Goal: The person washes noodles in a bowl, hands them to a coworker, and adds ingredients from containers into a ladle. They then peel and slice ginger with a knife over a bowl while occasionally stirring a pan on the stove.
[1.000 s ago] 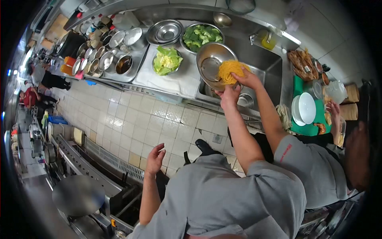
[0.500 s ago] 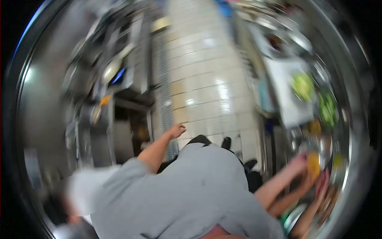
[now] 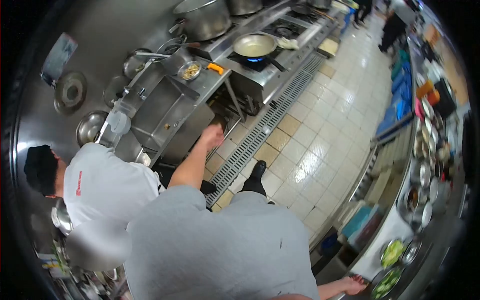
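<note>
Broccoli bowl (image 3: 387, 283) sits on the surface (image 3: 369, 261) between 4 and 5 o'clock, mouth upward, seen stretched from 1 to 7 o'clock. Right hand (image 3: 354, 285), fingers bent, is at its 9 o'clock; touching or grasping, I cannot tell. Left hand (image 3: 213, 137) hangs towards 10 o'clock, seemingly curled, openness unclear.

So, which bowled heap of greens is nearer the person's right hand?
The darker green heap, just beside the right hand; the yellowish-green heap sits farther off.
</note>
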`<action>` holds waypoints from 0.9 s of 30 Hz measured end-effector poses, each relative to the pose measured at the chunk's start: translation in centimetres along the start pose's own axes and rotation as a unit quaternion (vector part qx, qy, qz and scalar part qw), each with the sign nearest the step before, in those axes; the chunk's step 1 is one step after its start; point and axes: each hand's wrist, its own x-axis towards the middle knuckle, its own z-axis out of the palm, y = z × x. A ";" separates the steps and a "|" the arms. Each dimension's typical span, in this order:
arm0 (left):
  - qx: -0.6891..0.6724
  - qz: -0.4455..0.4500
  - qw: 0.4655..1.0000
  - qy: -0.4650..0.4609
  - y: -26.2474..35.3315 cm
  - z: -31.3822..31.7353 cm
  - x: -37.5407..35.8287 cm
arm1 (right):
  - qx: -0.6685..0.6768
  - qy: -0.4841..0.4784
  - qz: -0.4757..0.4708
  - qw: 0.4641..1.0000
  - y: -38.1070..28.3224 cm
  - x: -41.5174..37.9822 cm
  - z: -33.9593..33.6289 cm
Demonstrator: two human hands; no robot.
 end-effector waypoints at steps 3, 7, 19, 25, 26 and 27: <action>-0.239 0.113 0.964 -0.020 15.1 1.1 2.5 | -0.034 -0.373 0.122 0.919 7.7 -4.2 10.8; -0.280 0.256 0.923 -0.070 30.2 -3.7 13.1 | -0.340 -0.684 0.040 0.644 5.1 -30.6 22.7; -0.204 0.282 0.932 -0.104 41.3 -0.1 26.2 | -0.580 -0.501 -0.129 0.629 14.8 -40.5 18.6; -0.096 0.444 0.890 -0.043 31.2 36.1 14.2 | -0.312 -0.362 -0.139 0.868 9.6 -24.7 41.4; -0.113 0.400 0.904 -0.100 31.5 41.1 12.0 | -0.263 -0.344 -0.167 0.886 6.6 -21.8 47.1; -0.125 0.353 0.914 -0.155 32.3 44.8 10.7 | -0.263 -0.324 -0.233 0.878 4.9 -17.7 52.6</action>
